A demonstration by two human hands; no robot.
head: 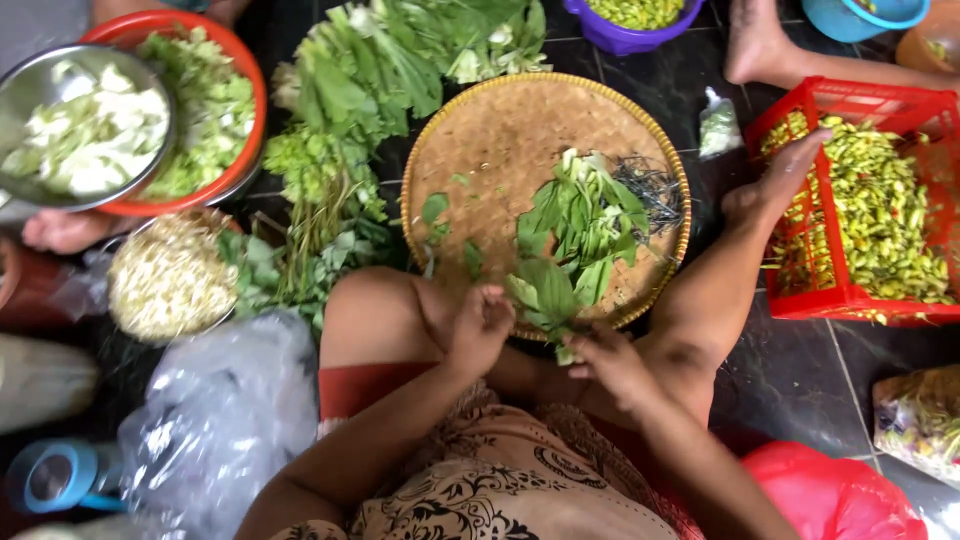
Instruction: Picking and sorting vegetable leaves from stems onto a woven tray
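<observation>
My right hand (610, 362) pinches the stem end of a sprig of broad green leaves (545, 295) just over the near rim of a round woven bamboo tray (500, 140). My left hand (480, 325) is curled beside it, its fingertips on the sprig's left leaves. A pile of loose picked leaves (585, 215) lies on the tray's right half, with a small heap of thin dark stems (650, 188) next to it. A few single leaves (435, 208) lie on the tray's left side.
Bunches of leafy greens (350, 120) lie left of the tray. A red basin and a metal bowl (60, 80) hold chopped vegetables; a bowl of bean sprouts (170, 278) sits below them. A red crate of small chillies (880, 215) stands right. Other people's feet (755, 40) and plastic bags (215, 420) lie around.
</observation>
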